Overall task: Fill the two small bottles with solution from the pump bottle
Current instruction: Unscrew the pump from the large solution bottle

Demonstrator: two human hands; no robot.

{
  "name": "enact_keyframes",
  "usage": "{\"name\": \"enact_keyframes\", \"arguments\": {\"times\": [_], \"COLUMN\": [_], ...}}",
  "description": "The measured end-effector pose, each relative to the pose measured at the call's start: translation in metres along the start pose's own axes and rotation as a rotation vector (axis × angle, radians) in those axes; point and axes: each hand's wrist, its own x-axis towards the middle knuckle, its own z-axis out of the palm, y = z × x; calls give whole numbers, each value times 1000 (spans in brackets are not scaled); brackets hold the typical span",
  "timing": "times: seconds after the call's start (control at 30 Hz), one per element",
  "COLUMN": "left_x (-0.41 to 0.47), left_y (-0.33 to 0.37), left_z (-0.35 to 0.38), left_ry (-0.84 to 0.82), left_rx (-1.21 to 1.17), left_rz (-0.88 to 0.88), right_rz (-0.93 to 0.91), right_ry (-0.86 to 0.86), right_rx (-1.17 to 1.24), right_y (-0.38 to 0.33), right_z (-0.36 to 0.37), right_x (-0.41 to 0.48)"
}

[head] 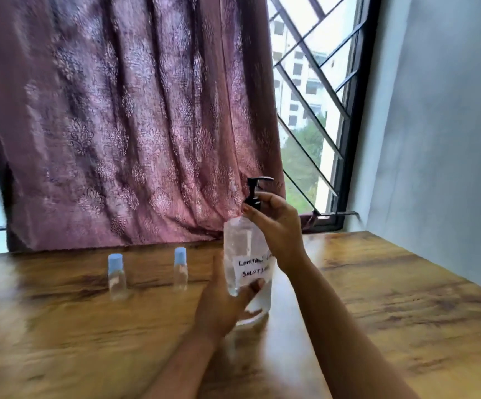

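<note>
A room in a home, by the window.
A patterned mauve curtain [124,125] fills the upper left and centre; right of it, a diagonal metal window grille [311,90] shows a pale apartment block [298,70] and trees [302,156] outside. A wood-grain table [392,283] spans the bottom; a plain painted wall [440,110] stands at right.
</note>
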Motion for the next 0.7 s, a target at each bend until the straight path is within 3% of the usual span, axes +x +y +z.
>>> {"name": "enact_keyframes", "arguments": {"times": [0.2,0.37,0.7], "left_x": [-16,-26,3], "left_y": [11,23,8], "left_z": [-2,-4,-5], "left_ry": [-46,-48,-71], "left_rx": [85,67,-121], "left_rz": [81,73,50], "right_rz": [-60,-80,27], "right_ry": [112,195,5], "right_rx": [96,19,-103], "right_y": [-16,-20,-10], "right_z": [-4,0,-8], "right_x": [-35,-41,1]}}
